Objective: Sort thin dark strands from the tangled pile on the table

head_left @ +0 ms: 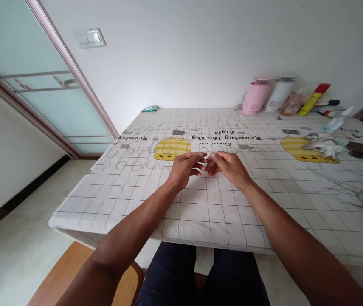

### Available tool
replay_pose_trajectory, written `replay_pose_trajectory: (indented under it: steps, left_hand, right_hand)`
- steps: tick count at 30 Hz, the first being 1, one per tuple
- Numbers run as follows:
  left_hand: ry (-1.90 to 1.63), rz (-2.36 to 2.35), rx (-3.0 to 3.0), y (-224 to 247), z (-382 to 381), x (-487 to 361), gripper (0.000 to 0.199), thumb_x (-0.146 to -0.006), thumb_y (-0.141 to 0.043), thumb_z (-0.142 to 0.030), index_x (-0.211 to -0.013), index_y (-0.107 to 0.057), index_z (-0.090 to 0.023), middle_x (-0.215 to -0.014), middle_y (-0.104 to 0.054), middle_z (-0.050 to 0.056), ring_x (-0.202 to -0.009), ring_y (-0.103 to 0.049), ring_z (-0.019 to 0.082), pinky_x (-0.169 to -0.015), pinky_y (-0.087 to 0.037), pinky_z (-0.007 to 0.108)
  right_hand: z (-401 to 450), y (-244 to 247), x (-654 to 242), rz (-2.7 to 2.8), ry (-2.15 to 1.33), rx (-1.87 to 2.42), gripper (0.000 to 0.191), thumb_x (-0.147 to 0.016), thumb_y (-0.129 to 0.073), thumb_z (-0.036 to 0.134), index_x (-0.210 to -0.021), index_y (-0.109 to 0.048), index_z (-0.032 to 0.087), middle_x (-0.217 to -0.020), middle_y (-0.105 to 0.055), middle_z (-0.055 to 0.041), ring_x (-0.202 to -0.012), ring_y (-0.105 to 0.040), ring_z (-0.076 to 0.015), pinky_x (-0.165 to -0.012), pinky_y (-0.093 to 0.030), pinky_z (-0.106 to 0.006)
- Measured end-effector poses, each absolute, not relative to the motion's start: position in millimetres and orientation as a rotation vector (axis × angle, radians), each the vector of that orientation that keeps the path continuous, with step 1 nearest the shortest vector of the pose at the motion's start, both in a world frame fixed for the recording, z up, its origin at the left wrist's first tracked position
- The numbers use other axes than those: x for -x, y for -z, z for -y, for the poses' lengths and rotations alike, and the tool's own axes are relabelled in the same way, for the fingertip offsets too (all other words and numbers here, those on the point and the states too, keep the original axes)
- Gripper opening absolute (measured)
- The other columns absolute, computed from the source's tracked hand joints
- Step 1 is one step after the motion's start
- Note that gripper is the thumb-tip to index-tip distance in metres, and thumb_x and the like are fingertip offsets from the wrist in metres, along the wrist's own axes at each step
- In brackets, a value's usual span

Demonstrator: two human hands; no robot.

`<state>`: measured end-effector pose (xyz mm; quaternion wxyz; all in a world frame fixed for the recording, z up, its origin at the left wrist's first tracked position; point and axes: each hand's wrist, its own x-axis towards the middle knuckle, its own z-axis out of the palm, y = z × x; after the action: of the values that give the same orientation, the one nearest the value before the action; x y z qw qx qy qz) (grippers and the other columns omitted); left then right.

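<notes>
My left hand and my right hand meet fingertip to fingertip above the middle of the table. On each, thumb and index finger are pinched together while the other fingers curl loosely. Whatever is between the fingertips is too thin or small to make out. Just beyond the hands, thin grey wire-like loops lie in rows on the checked tablecloth. Loose strands of similar look are spread over the cloth on the right.
A crumpled cloth and a dark brown object lie at the right. Along the wall stand a pink cylinder, a white cylinder, a bottle and a yellow-red box. A green packet rests at the back left corner.
</notes>
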<state>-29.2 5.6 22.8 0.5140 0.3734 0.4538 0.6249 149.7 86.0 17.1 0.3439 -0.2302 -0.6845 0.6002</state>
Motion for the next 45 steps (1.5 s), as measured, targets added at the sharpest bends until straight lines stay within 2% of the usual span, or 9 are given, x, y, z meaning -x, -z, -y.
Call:
replay_pose_trajectory:
  steps: [6, 14, 20, 25, 28, 32, 38, 45]
  left_hand:
    - [-1.491, -1.135, -0.881, -24, -5, 29, 0.028, -0.093, -0.081, -0.035, -0.106, -0.080, -0.011, -0.099, -0.077, 0.011, -0.067, -0.070, 0.014, -0.052, -0.054, 0.024]
    - [-1.472, -1.149, -0.872, -29, -4, 29, 0.028, -0.095, -0.080, -0.035, -0.111, -0.080, -0.012, -0.112, -0.077, 0.015, -0.074, -0.072, 0.016, -0.055, -0.056, 0.025]
    - [-1.468, -1.135, -0.880, -28, -5, 28, 0.034, -0.096, -0.082, -0.044, -0.096, -0.079, -0.010, -0.096, -0.076, 0.012, -0.069, -0.068, 0.013, -0.054, -0.053, 0.023]
    - [-1.410, -1.089, -0.707, -26, -11, 32, 0.024, -0.099, -0.076, -0.029, -0.085, -0.077, -0.009, -0.077, -0.070, 0.007, -0.059, -0.061, 0.009, -0.052, -0.049, 0.021]
    - [-1.376, -1.108, -0.697, -25, -10, 33, 0.025, -0.100, -0.073, -0.026, -0.081, -0.077, -0.009, -0.075, -0.069, 0.006, -0.055, -0.059, 0.008, -0.050, -0.048, 0.022]
    - [-1.396, -1.158, -0.859, -27, -5, 29, 0.030, -0.098, -0.079, -0.038, -0.087, -0.078, -0.010, -0.083, -0.073, 0.009, -0.059, -0.064, 0.011, -0.052, -0.050, 0.024]
    - [-1.426, -1.227, -0.939, -30, -2, 22, 0.051, -0.095, -0.077, -0.062, -0.102, -0.079, -0.012, -0.101, -0.078, 0.015, -0.065, -0.069, 0.015, -0.050, -0.053, 0.027]
    - [-1.557, -1.419, -1.023, -26, -6, 26, 0.054, -0.099, -0.070, -0.067, -0.101, -0.075, -0.014, -0.097, -0.075, 0.012, -0.064, -0.069, 0.017, -0.047, -0.051, 0.028]
  right_hand:
    - [-83, -22, -151, 1.789, -1.555, 0.640, 0.063, -0.092, -0.069, 0.082, -0.089, -0.073, 0.019, -0.076, -0.076, -0.0101, -0.060, -0.071, -0.0215, -0.056, -0.059, -0.034]
    - [-89, -17, -153, 1.793, -1.586, 0.594, 0.064, -0.095, -0.062, 0.084, -0.086, -0.068, 0.022, -0.071, -0.073, -0.0074, -0.056, -0.067, -0.0198, -0.053, -0.057, -0.033]
    - [-86, -21, -152, 1.877, -1.446, 0.626, 0.062, -0.098, -0.058, 0.083, -0.080, -0.061, 0.024, -0.065, -0.068, -0.0041, -0.052, -0.063, -0.0179, -0.051, -0.052, -0.033]
    - [-82, -23, -156, 2.126, -1.155, 0.593, 0.062, -0.105, -0.049, 0.079, -0.076, -0.055, 0.025, -0.062, -0.066, -0.0005, -0.049, -0.057, -0.0151, -0.052, -0.048, -0.032]
    - [-83, -22, -159, 2.204, -1.157, 0.587, 0.061, -0.106, -0.049, 0.078, -0.076, -0.055, 0.025, -0.062, -0.066, -0.0002, -0.049, -0.057, -0.0148, -0.052, -0.047, -0.032]
    - [-89, -23, -162, 2.158, -1.359, 0.613, 0.062, -0.104, -0.050, 0.080, -0.077, -0.059, 0.025, -0.063, -0.068, -0.0014, -0.050, -0.060, -0.0157, -0.052, -0.049, -0.032]
    - [-92, -25, -162, 2.073, -1.460, 0.597, 0.064, -0.101, -0.054, 0.083, -0.076, -0.060, 0.025, -0.062, -0.068, -0.0023, -0.051, -0.060, -0.0161, -0.051, -0.049, -0.032]
    - [-101, -26, -170, 2.081, -1.431, 0.618, 0.063, -0.103, -0.054, 0.080, -0.076, -0.062, 0.024, -0.065, -0.070, -0.0040, -0.053, -0.062, -0.0165, -0.054, -0.051, -0.032]
